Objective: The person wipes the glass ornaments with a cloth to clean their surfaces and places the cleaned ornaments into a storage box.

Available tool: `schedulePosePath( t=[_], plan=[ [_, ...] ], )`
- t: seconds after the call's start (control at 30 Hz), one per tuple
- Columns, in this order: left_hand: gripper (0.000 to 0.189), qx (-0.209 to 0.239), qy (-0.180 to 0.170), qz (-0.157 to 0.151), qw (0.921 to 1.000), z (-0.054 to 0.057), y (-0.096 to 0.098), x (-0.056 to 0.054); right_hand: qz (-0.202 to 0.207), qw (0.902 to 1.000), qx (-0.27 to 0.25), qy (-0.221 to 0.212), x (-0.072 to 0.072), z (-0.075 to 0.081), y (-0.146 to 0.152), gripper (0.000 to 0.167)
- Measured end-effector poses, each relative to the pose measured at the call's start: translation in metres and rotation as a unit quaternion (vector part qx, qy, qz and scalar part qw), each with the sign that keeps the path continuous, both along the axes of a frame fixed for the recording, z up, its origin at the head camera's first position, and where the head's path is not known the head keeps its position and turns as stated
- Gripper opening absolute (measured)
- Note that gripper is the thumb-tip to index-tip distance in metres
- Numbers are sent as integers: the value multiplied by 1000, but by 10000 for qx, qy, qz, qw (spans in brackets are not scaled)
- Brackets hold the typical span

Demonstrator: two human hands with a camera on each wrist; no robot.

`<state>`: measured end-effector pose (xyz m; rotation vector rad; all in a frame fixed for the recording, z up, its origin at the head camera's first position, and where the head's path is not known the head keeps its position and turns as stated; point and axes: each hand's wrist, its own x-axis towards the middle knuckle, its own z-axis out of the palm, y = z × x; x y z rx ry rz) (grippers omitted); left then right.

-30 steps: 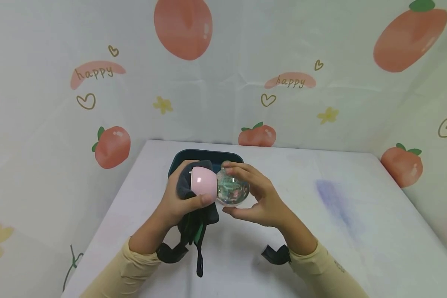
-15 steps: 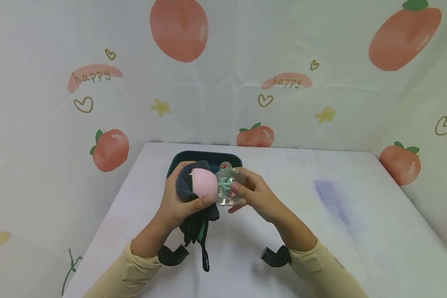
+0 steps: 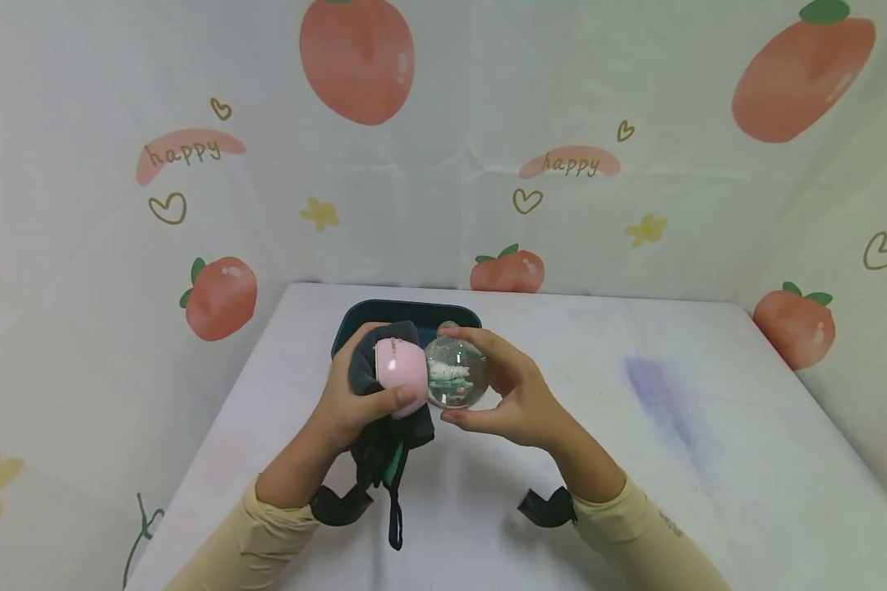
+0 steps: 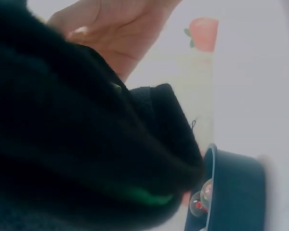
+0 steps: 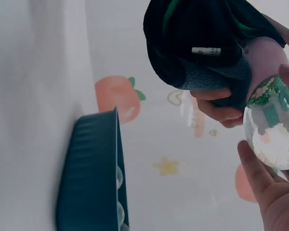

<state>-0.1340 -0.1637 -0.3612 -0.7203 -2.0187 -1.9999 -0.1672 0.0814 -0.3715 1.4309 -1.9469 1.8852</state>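
Observation:
A snow globe [image 3: 454, 377] with a pink base [image 3: 402, 373] is held sideways between both hands in the head view, its clear dome toward the right. My left hand [image 3: 349, 400] grips the base through a dark cloth [image 3: 417, 425], its thumb on the pink surface. From that hand the cloth hangs down with a loop at its end. My right hand [image 3: 521, 394] holds the dome between thumb and fingers. Green and white figures show inside the dome [image 5: 274, 139] in the right wrist view. In the left wrist view the cloth [image 4: 86, 134] hides the globe.
Behind the hands a dark blue bin [image 3: 384, 309] stands on the white table [image 3: 636, 492]. Several clear balls [image 4: 199, 204] lie inside the bin. A printed cloth backdrop [image 3: 429, 197] rises at the table's back.
The right hand's fingers have shifted around the dome, passing over its front and returning to its right side. The globe has turned about its length; print now shows on the pink base.

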Motion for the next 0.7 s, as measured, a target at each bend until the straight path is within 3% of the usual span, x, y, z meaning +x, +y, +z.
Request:
schedulePosePath(
  t=[0.13,0.3,0.5,0.7],
  plan=[
    [77,-9,-13,-1,10000,1,0,0,-127,9988,-123,448,1,3,0,92],
    [89,-73,107,-128,9998,6,-2,1,-181,9967,-438,654,2,9,0,90],
    [83,236,259,-140,9993,14,-11,1,-229,9942,-989,357,-1,21,7,86],
    [67,478,470,248,9974,24,-26,1,-882,9875,-1292,195,-13,38,13,85]
  ],
)
